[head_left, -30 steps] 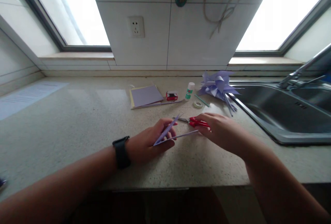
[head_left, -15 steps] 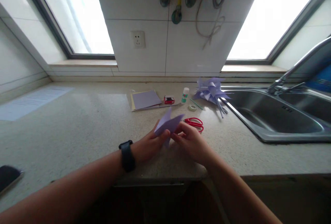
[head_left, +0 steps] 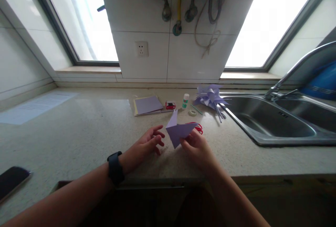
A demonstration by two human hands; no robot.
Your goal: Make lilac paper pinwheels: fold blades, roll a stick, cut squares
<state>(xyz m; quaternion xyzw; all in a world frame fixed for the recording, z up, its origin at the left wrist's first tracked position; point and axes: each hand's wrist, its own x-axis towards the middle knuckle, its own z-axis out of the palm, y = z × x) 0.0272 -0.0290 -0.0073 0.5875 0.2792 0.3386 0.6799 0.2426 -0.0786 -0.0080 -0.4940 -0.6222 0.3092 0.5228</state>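
A piece of folded purple paper (head_left: 179, 132) with pointed corners is pinched between the thumb and fingers of my right hand (head_left: 198, 147), above the counter near its front edge. My left hand (head_left: 147, 144), with a dark watch on its wrist, is just left of the paper and apart from it. Its fingers are spread and hold nothing. Behind the right hand, red-handled scissors (head_left: 200, 128) lie on the counter, partly hidden by the paper and the hand.
Behind the hands are a stack of purple paper (head_left: 148, 105), a small red box (head_left: 170, 105), a glue stick (head_left: 185, 101) and a tape roll (head_left: 192, 113). Purple paper pinwheels (head_left: 210, 96) lie beside the sink (head_left: 262, 139). A dark phone-like object (head_left: 13, 181) rests at left.
My left hand has let go of the folded paper and moved left, its fingers opening. The right hand now holds the paper alone, turned and shifted slightly right. The view has tilted up.
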